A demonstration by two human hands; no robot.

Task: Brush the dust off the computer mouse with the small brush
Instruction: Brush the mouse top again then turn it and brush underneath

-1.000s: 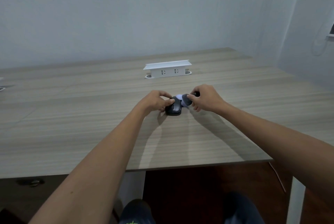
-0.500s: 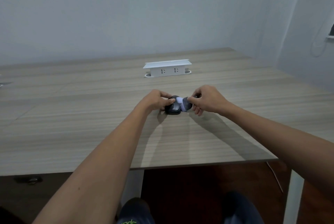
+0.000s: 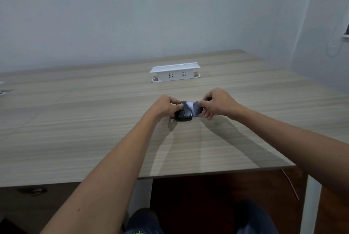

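Fingers, left: the left hand (image 3: 166,108) is curling its fingers (image 3: 174,105) over the far left side of the computer mouse (image 3: 184,113), gripping it and holding it down on the desk (image 3: 94,129).
Fingers, right: the right hand (image 3: 217,104) is pinching the small brush (image 3: 196,109) between thumb and curled fingers (image 3: 208,115), the lower fingers tucking in under the brush.
Computer mouse: black, lying flat on the desk near the middle of the top, well in from the near edge, its rounded back facing the near edge.
Small brush: grey body with a pale tip, and that pale tip is touching the far right part of the mouse; whether bristles are bending cannot be told at this distance.
Arms: both bare forearms are reaching in over the near edge of the desk and meeting at the mouse, throwing soft shadows on the wood.
Socket box: a white power socket box (image 3: 175,72) is standing raised out of the desk toward the far edge, well apart from the hands, two outlets facing the camera.
Desk: pale wood grain, with white legs showing below the near edge.
Below the desk: dark floor, dark trouser knees and a shoe with green lettering (image 3: 138,232) at the bottom of the view.
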